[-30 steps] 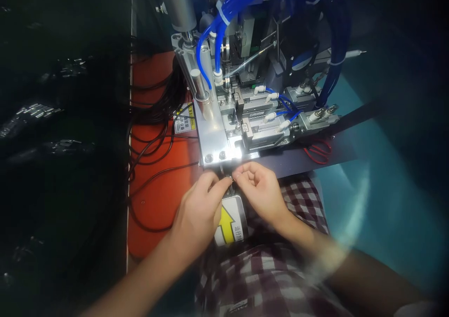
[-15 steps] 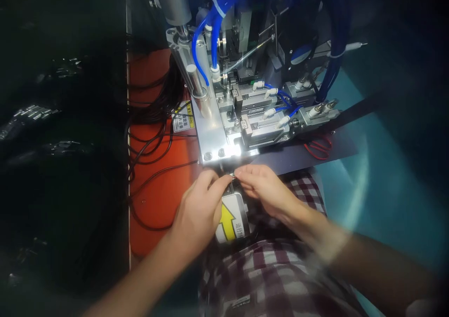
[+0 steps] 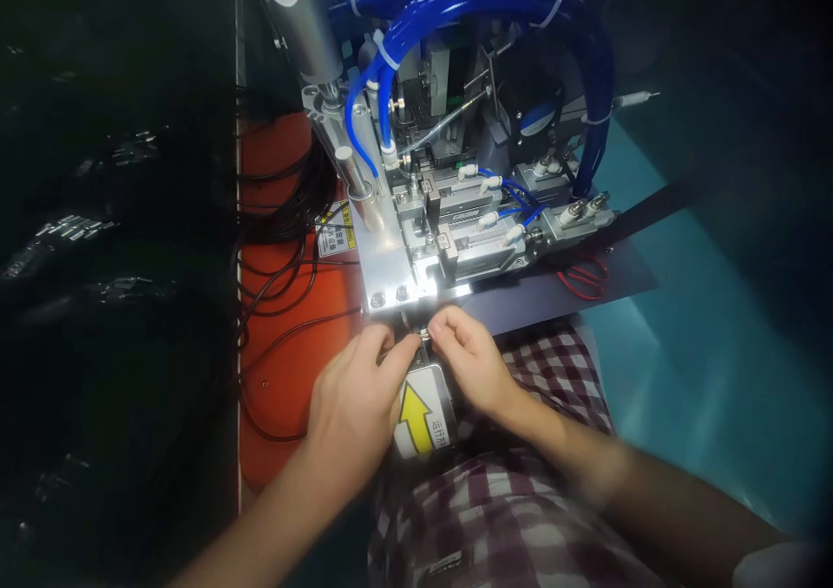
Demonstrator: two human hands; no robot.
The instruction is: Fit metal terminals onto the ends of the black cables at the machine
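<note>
Head view, hands [image 3: 355,388] at small shiny part [image 3: 425,335]

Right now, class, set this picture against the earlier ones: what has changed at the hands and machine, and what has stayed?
The right hand's fingers have curled in again, after lying straighter half a second ago. The view has shifted, so the machine's metal plate appears slightly further left and lower. No release is visible: the left hand stays beside the yellow arrow, both hands' fingertips at a small shiny part.
</note>
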